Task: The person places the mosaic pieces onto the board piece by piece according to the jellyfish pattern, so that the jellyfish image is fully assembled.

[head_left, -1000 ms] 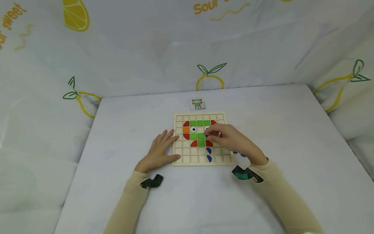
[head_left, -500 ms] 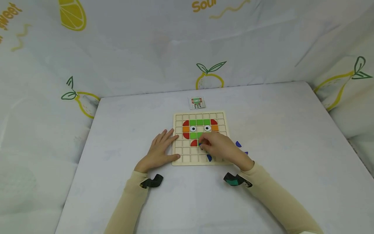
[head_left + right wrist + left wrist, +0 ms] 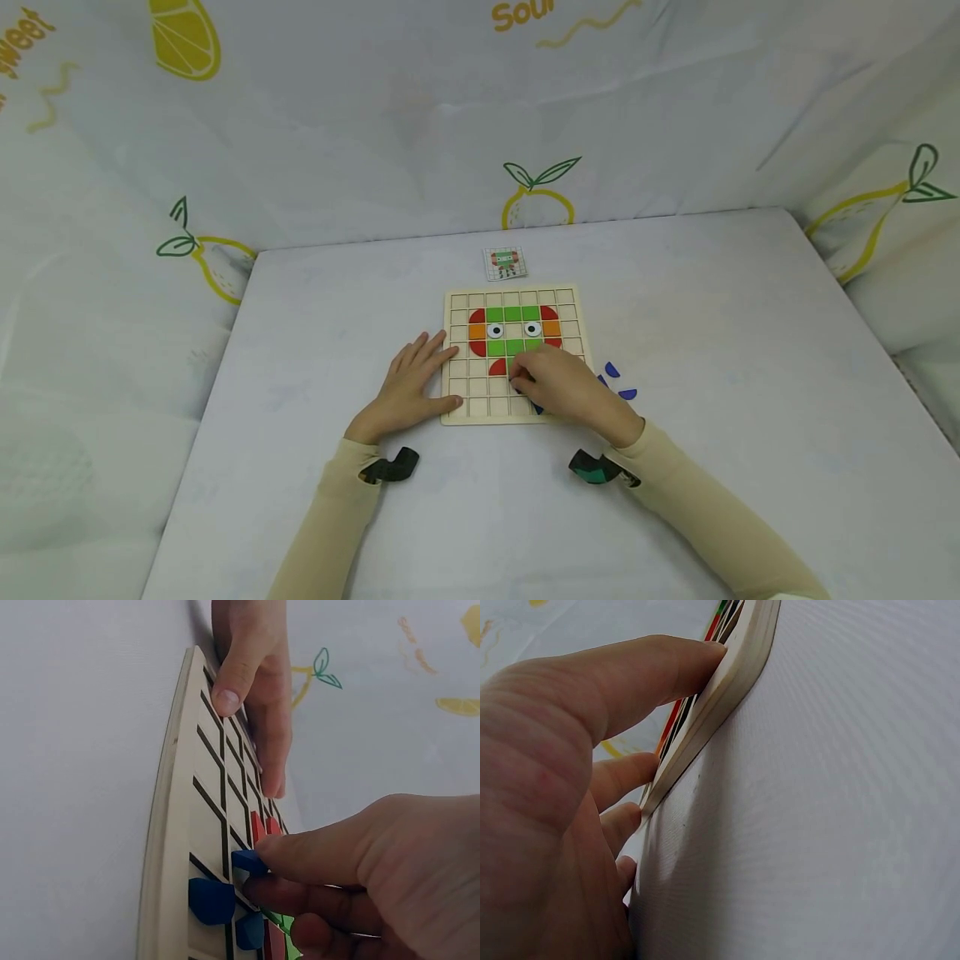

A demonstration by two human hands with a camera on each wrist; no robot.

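Note:
A wooden grid board (image 3: 480,408) bears red, green and orange pieces and two eye pieces, one of them an eye tile (image 3: 496,331) at the left. My left hand (image 3: 408,387) rests along the board's left edge, fingers spread, thumb (image 3: 664,671) on the rim. Over the lower middle of the grid, my right hand (image 3: 562,385) pinches a blue half-round piece (image 3: 249,861) between thumb and forefinger, close over a cell. Two more blue pieces lie beside it in the right wrist view, including a blue half-round tile (image 3: 212,901). In the head view the right hand partly hides them.
Several loose blue pieces, such as a blue half-round (image 3: 627,394), lie on the white table (image 3: 720,333) right of the board. Behind the board lies a small pattern card (image 3: 506,263). A white cloth (image 3: 360,125) with lemon drawings stands behind the table.
My right hand has moved down and left from beside the right eye piece to the lower middle cells, carrying the blue piece. The left hand has kept its place.

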